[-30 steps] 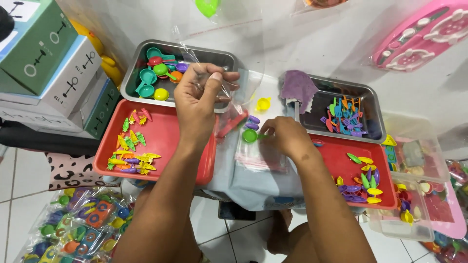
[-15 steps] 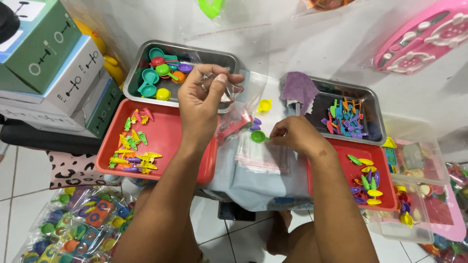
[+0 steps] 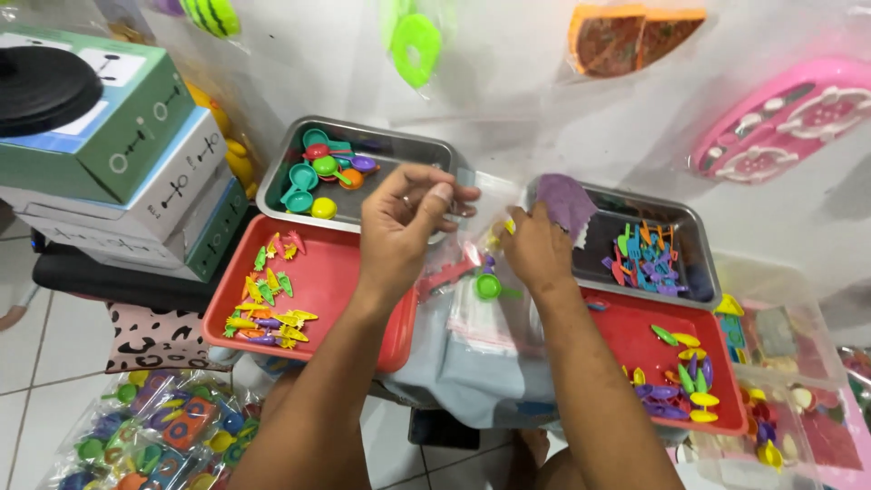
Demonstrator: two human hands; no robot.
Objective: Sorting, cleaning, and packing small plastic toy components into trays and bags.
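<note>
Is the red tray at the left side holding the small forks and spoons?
No, the left red tray holds small carrot-like toy pieces; the small forks lie in the right metal tray.

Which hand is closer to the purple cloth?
The right hand. It sits just below and beside the purple cloth on the metal tray's edge, nearly touching it. The left hand is farther off to the left, pinching a clear plastic bag.

White tiled floor point(image 3: 54, 363), pale wall point(image 3: 544, 91) behind.
</note>
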